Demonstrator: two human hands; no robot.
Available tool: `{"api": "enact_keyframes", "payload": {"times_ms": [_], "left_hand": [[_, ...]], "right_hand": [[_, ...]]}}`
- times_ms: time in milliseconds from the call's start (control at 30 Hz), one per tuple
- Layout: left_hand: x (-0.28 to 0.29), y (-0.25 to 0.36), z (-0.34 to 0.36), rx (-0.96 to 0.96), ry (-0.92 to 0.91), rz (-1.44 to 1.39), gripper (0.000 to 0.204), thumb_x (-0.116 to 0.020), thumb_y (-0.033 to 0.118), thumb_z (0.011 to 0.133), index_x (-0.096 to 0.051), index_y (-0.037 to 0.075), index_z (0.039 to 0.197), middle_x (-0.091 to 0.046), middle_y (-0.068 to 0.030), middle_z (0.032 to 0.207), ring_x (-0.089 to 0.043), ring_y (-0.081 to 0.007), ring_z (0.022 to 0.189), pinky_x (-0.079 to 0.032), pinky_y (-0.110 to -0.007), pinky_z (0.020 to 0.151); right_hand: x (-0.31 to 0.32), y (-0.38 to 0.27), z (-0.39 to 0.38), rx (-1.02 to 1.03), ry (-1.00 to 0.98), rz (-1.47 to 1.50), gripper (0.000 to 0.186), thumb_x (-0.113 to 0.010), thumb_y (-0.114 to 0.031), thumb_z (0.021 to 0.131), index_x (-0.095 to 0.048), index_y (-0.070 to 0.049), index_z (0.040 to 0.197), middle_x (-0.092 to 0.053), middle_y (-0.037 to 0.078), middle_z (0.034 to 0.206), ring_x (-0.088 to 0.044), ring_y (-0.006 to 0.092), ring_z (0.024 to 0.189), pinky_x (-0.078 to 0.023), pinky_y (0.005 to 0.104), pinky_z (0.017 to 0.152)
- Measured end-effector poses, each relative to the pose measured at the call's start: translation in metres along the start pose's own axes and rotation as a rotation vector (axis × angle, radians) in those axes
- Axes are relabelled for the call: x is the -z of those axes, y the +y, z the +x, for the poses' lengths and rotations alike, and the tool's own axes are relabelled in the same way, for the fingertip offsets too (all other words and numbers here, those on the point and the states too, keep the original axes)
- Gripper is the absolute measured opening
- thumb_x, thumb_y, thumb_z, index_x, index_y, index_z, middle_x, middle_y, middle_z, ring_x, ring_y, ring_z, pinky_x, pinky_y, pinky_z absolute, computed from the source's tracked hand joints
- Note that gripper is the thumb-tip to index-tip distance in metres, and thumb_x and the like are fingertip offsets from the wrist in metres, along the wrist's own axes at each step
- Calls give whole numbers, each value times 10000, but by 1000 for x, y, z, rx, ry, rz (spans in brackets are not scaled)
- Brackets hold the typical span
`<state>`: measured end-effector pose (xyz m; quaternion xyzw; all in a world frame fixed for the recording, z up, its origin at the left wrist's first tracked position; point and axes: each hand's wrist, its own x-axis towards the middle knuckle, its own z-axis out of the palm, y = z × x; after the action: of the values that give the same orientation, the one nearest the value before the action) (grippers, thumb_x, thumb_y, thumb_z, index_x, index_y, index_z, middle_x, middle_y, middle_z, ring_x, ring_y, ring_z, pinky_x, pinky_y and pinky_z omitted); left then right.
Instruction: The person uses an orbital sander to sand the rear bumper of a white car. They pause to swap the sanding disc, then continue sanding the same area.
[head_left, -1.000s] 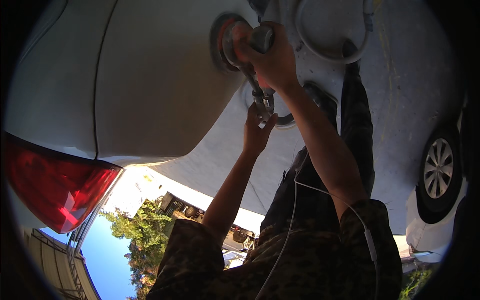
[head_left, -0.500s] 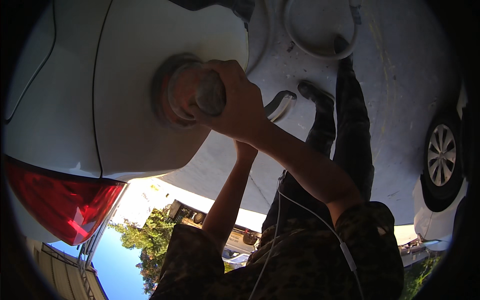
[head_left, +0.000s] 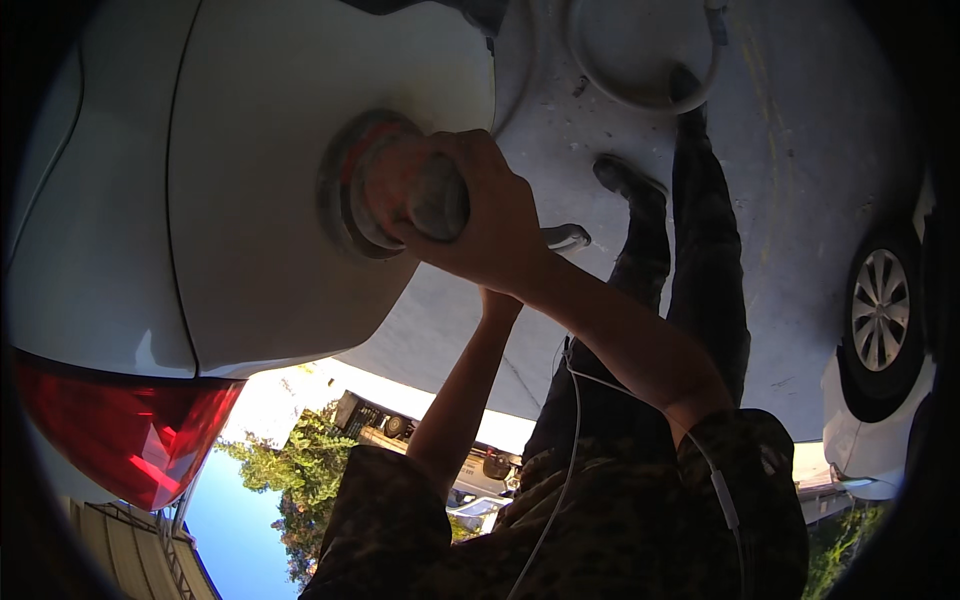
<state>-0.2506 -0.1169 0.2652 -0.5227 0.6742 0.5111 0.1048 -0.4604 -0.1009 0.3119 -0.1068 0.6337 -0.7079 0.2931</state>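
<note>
My right hand (head_left: pixel 492 215) is wrapped over the top of a round sander (head_left: pixel 385 190) with a worn reddish body, a dark cap and a grey disc. The disc's face lies against the pale body panel (head_left: pixel 270 230) of a car, to the right of a panel seam. Of my left hand (head_left: pixel 499 303) only a small part near the wrist shows below my right hand. Its fingers are hidden behind my right hand and forearm, so its grip cannot be seen. A dark, curved hose-like piece (head_left: pixel 568 238) sticks out just beyond my right wrist.
A red tail light (head_left: pixel 120 425) sits below the panel. A thick pale hose (head_left: pixel 640 102) loops over the grey floor near my shoes. A thin white cable (head_left: pixel 575 430) hangs across my clothes. At the far right stands another white car with a silver wheel (head_left: pixel 881 310).
The sander has shifted slightly right, farther from the panel seam, with my right hand still on it. The hose-like piece behind my wrist has dropped lower. The view has shifted a little.
</note>
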Motion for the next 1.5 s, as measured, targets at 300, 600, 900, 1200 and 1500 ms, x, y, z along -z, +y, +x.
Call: {"api": "enact_keyframes", "payload": {"times_ms": [300,600,900,1200,1500], "left_hand": [[4,30,7,-112,75,124,578,-829,142,935,-511,8,1398,-700,-144,1226,-700,-267,1133,-563,-444,1016],[1,26,-22,-233,-34,168,477,-789,129,980,-584,26,1397,-641,-107,1367,-592,-198,1289,-511,-372,1049],[17,51,-20,-42,-76,338,600,-806,184,963,-517,54,1473,-651,-166,1446,-646,-332,1325,-530,-498,1058],[37,121,-64,2,-302,778,500,-779,239,972,-610,14,1386,-680,-195,1366,-662,-368,1270,-525,-470,1076],[75,298,-47,-625,-459,1802,736,-737,408,979,-486,50,1571,-504,-131,1630,-401,-292,1567,-271,-562,1280]], "right_hand": [[8,18,34,-246,67,-36,799,-945,-333,729,-553,-89,1381,-646,152,1281,-727,335,1102,-620,428,900],[4,-23,-12,54,-53,-37,746,-934,-271,723,-578,-109,1358,-648,140,1240,-734,347,1057,-635,441,867],[19,29,35,-104,102,-117,749,-926,-389,729,-595,-99,1336,-668,149,1193,-756,318,1019,-647,426,809],[7,-19,-2,-68,-24,-7,726,-944,-340,731,-591,-115,1324,-654,151,1236,-726,347,1094,-637,444,872],[22,70,64,-173,161,-16,822,-914,-490,740,-577,-41,1341,-693,195,1204,-752,357,1015,-636,448,863]]}}
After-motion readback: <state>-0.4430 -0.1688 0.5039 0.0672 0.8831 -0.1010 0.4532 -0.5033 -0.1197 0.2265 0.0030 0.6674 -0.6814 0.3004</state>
